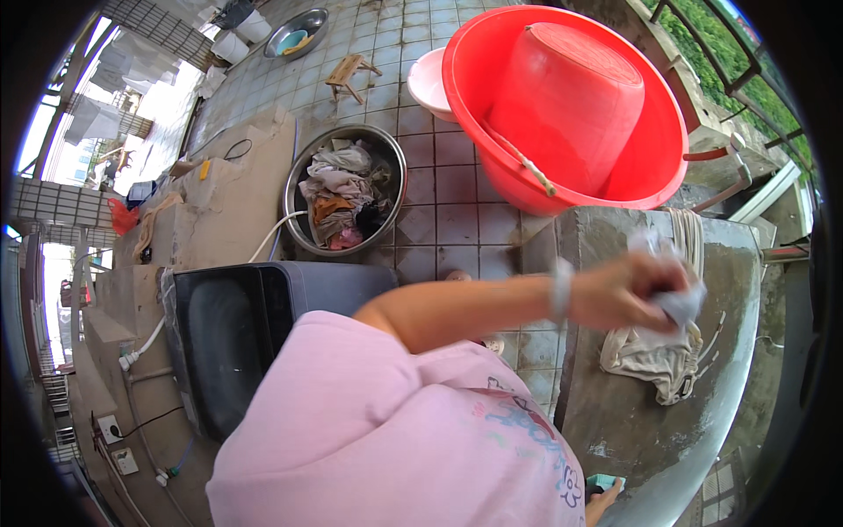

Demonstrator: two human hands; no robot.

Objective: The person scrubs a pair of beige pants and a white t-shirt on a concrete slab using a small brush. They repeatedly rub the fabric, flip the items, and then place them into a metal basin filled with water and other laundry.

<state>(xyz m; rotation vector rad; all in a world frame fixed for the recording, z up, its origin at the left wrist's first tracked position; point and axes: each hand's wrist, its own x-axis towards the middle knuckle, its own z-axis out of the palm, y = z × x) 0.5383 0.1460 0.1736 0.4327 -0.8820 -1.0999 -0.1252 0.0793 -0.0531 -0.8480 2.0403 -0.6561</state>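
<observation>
My left hand (629,293), blurred by motion, grips a crumpled light grey cloth (678,303) above a concrete slab (593,421). Beneath and beside that hand, a wet beige cloth garment (652,362) with straps lies on the slab. Near the bottom, my right hand (604,506) is partly hidden by my pink shirt. Its visible fingers hold a teal object (606,482) with a dark part, at the slab's near edge; its exact kind is unclear.
A large red plastic tub (467,125) holds an upturned red tub (566,99). Assorted clothes fill a metal basin (400,158) on the tiled floor. A dark washing machine (329,283) stands beside me. A small wooden stool (346,71) is farther off.
</observation>
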